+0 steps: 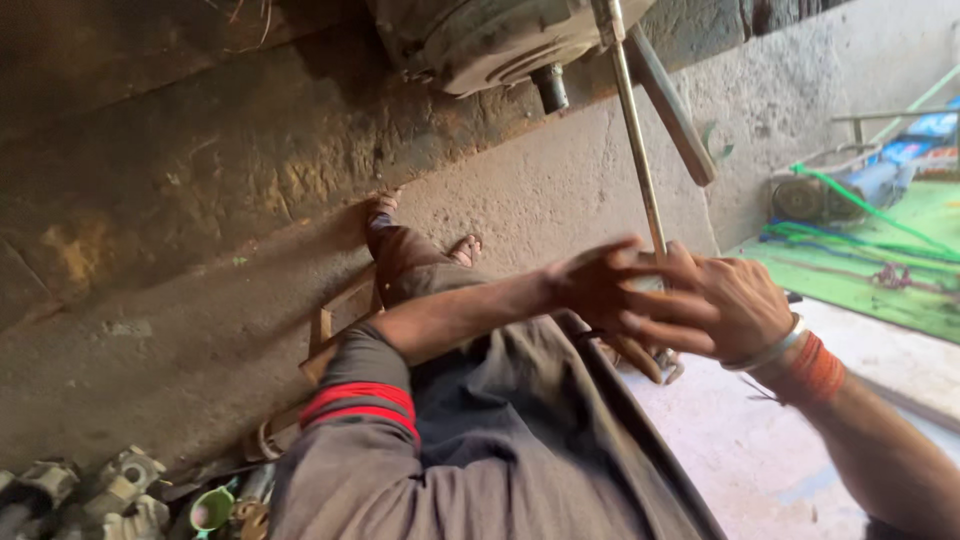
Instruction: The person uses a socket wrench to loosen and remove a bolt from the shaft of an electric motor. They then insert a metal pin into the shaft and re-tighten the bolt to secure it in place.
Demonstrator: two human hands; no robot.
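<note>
Hands (600,285) being pressed together around a metal rod (640,170).
Left hand and right hand (715,305) are being wrapped on it, fingers spread, below a grey housing (510,35).

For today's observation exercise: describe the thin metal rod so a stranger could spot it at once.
Start at the round grey machine housing at top centre. A thin shiny rod runs down from it to the two hands. Unlike the broad, dark flat bar beside it, it is slim and bright.
</note>
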